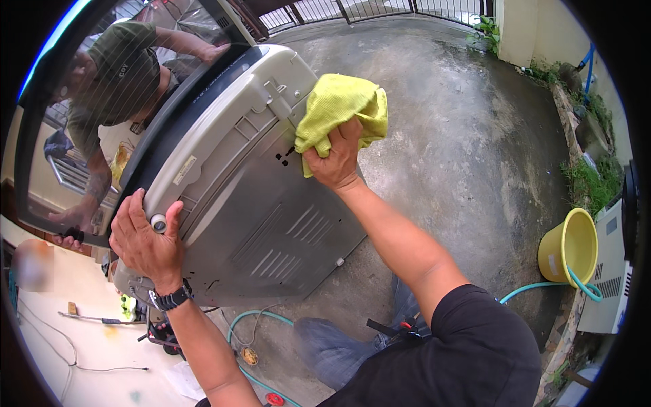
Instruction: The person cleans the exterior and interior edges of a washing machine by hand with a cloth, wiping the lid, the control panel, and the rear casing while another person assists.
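A grey washing machine stands before me, its vented back panel toward me and its dark glass lid raised at the left. My right hand is closed around a yellow cloth, pressing it to the panel's upper right corner. Beside the cloth are small dark holes. My left hand rests on the top rear edge at the left corner, fingers spread and thumb beside a round white fitting. Its fingertips reach over the edge.
A person in a dark shirt shows in the lid's glass, either through it or reflected. A yellow bucket and teal hose are at right. A white boxy unit stands beside them. Wet concrete reaches toward a metal gate.
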`<state>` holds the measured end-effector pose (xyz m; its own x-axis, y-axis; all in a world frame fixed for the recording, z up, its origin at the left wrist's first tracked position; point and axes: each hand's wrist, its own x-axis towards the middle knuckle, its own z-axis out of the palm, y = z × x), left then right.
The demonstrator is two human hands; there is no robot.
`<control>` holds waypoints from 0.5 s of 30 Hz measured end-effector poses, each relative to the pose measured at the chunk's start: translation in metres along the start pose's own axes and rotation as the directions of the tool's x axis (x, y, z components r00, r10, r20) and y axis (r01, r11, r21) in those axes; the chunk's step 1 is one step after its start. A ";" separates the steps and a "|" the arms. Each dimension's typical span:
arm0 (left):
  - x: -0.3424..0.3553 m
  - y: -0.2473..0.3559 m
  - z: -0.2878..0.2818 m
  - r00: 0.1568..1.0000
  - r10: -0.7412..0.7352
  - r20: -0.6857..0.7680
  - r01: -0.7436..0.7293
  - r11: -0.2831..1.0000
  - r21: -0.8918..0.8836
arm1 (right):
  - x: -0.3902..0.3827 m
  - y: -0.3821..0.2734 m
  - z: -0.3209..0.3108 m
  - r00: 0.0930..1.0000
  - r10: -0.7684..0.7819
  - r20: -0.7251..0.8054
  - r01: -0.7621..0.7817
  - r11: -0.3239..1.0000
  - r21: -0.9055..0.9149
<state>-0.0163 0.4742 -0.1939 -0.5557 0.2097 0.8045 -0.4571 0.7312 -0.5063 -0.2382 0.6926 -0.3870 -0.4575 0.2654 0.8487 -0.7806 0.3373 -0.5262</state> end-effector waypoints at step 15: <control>0.018 -0.054 0.071 0.998 0.035 -0.054 -0.031 0.996 0.082 | -0.137 0.047 0.041 0.902 0.429 -0.045 -0.431 0.899 -0.075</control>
<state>-0.0506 0.3925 -0.1740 -0.5335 0.2699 0.8016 -0.4955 0.6684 -0.5548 -0.2296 0.6355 -0.5260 -0.7283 0.4246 0.5378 -0.4731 0.2563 -0.8429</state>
